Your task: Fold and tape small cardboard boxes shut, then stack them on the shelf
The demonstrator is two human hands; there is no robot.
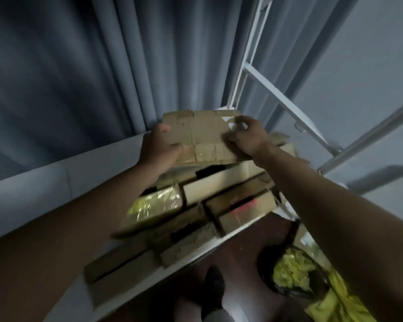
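- Two bare hands hold one flat cardboard box (201, 133) at the centre of the view, above a pile of boxes (196, 201) on a white shelf (228, 235).
- Held box: tan, shallow, rectangular; strips of glossy clear tape cross its top and near edge, and a white label patch shows at its 2 o'clock corner.
- Left hand (160, 147): grips the box's 9 o'clock side, thumb curled over the top face, fingers underneath.
- Right hand (244, 135): grips the 3 o'clock side, fingers bent over the top face and the near edge.
- Pile: at least five boxes of brown cardboard, lying crookedly; the blur prevents an exact count. One at 8 o'clock carries shiny tape with a green tint; one at 4 o'clock bears a red mark.
- Shelf frame (286, 105): white metal uprights and a diagonal brace, at 1 to 3 o'clock.
- Curtain (79, 66): grey-blue, in soft vertical folds, from 9 to 12 o'clock.
- Yellow material (295, 273): crumpled, in a dark container at 5 o'clock.
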